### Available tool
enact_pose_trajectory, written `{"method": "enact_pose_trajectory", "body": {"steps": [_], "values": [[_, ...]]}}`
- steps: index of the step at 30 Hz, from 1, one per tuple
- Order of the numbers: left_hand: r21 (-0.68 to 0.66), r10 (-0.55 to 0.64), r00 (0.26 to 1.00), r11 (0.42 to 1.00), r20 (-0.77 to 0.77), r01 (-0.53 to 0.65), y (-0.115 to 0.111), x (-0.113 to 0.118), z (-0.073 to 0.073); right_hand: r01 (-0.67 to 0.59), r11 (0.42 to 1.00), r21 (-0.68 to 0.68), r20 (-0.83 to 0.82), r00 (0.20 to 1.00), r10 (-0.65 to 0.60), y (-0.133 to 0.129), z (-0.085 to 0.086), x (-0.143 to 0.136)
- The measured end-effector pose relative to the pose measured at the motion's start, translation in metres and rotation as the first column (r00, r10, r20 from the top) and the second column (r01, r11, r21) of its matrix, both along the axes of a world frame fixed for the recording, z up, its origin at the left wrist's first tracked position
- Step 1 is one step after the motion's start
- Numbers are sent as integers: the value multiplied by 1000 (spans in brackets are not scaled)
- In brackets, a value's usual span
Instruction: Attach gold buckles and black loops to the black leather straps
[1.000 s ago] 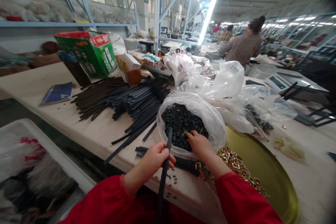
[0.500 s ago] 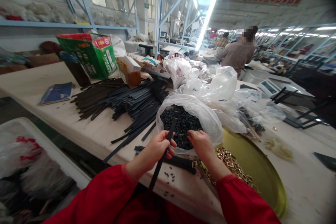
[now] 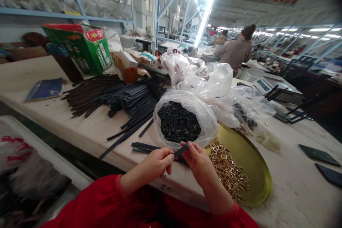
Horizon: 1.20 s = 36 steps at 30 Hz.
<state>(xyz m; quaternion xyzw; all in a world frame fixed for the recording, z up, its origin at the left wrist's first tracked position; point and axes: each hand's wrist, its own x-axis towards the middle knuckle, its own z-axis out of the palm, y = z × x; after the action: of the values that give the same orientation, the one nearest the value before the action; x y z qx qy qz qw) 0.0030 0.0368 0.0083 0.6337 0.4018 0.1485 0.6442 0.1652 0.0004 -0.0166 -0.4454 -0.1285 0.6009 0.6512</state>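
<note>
So a black strap (image 3: 181, 150) is sitting up near the front rim of the plastic bag (image 3: 208, 123) full of little black loops (image 3: 179, 123). The left hand (image 3: 160, 160) is pinching it in a closed grip, and the right hand (image 3: 196, 158) is gripping its end. Gold buckles (image 3: 227, 171) are lying in a gold tray (image 3: 253, 160) on the worktop (image 3: 291, 171), and more straps (image 3: 130, 99) are spreading out left of the bag.

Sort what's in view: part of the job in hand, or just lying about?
Likely in the job:
black strap, held by left hand and right hand
small black pieces, open bag
fanned strips
gold metal pieces

Probably just lying about:
blue booklet
green carton
</note>
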Motion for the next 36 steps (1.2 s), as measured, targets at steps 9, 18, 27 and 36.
{"method": "enact_pose_trajectory", "body": {"steps": [9,18,27,36], "values": [[173,47,989,985,-144,-22,-8,-1,-3,61,996,-58,-127,989,-68,-7,-7,-6],[372,64,975,928,-211,20,-6,-6,3,-36,996,-85,-150,988,23,-15,-7,-12],[447,73,964,893,-257,51,-11,-10,-1,-94,995,-38,-89,992,90,-23,-13,-9],[373,-4,969,923,-245,98,-14,-15,-11,-194,980,30,344,923,173,-33,-13,-15]]}}
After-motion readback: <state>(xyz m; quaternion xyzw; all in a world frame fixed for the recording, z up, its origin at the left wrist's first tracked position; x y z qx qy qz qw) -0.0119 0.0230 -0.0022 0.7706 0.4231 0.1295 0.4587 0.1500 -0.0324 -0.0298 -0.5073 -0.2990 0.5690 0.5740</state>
